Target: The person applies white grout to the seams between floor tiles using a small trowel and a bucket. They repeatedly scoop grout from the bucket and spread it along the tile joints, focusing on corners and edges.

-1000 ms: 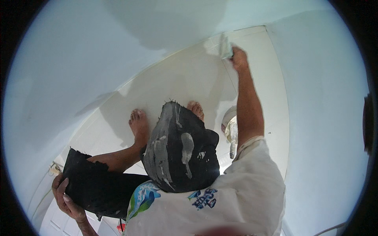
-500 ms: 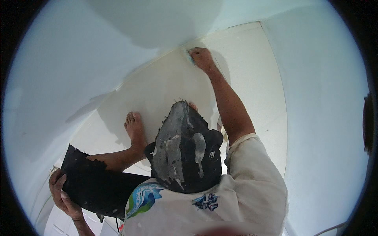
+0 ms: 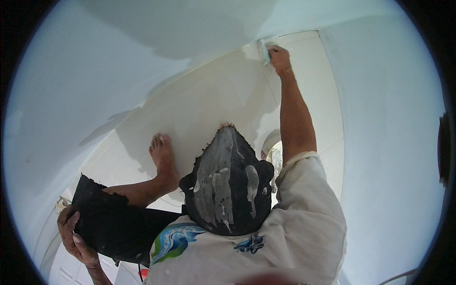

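My right hand [image 3: 279,58] is closed on a pale blue-white flat tool [image 3: 264,51], blurred, so its exact kind does not show. The tool is at the foot of the far wall [image 3: 190,38], where the wall meets the cream tiled floor [image 3: 209,90]. At the lower left my left hand [image 3: 75,237] rests on my left knee in ragged black trousers [image 3: 118,232]. Its fingers are apart and it holds no object. My right knee [image 3: 228,185], in the same black cloth smeared with pale stains, fills the middle.
A round container [image 3: 273,142] stands beside my right forearm, partly hidden by my knee. Another wall [image 3: 389,118] rises along the right and meets the far one in a corner. My bare left foot [image 3: 162,149] is on the floor. A cable [image 3: 399,276] lies at the lower right.
My right hand has moved with the tool to the right and farther away, along the wall's foot toward the corner. My right knee has shifted slightly right. The left hand stays.
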The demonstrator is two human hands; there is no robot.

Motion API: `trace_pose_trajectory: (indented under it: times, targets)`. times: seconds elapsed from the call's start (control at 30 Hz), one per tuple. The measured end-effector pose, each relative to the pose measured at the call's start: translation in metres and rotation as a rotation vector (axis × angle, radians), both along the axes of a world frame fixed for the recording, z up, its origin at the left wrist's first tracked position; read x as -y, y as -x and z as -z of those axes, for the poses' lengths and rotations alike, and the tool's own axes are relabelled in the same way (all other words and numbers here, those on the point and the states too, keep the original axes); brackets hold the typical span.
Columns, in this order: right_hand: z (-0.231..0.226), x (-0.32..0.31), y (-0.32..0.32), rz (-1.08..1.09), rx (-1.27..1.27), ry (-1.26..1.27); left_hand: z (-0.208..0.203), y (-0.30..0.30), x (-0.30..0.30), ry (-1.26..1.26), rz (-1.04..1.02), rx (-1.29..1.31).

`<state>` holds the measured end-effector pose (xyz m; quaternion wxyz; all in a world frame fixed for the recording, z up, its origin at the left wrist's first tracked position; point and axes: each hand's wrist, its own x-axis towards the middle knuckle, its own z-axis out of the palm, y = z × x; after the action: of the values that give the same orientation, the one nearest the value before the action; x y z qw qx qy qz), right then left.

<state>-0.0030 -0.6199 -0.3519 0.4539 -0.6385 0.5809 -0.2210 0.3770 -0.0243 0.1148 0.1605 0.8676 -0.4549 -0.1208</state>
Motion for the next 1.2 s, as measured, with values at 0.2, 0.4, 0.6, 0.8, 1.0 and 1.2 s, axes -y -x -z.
trace_pose_trajectory:
  times: [0.2,0.4,0.6,0.8,1.0,1.2]
  targets:
    - [0.027,0.001,0.031,-0.203,0.131,0.164,0.000,-0.005,0.000,-0.022,-0.004,0.012]
    - [0.013,0.067,0.071,0.273,0.262,0.025,-0.002,-0.004,0.002,-0.058,-0.035,0.027]
    - [-0.008,0.038,0.022,0.365,0.433,-0.149,-0.002,-0.003,0.004,-0.024,-0.021,-0.003]
    - [-0.001,-0.025,-0.026,0.257,0.213,-0.029,-0.001,-0.005,0.001,-0.013,-0.006,0.006]
    - [0.011,-0.074,-0.068,0.274,0.291,-0.102,-0.001,-0.003,-0.002,0.021,-0.029,0.015]
    - [0.017,-0.128,-0.119,0.290,0.464,-0.237,0.001,-0.005,-0.002,0.056,-0.045,0.009]
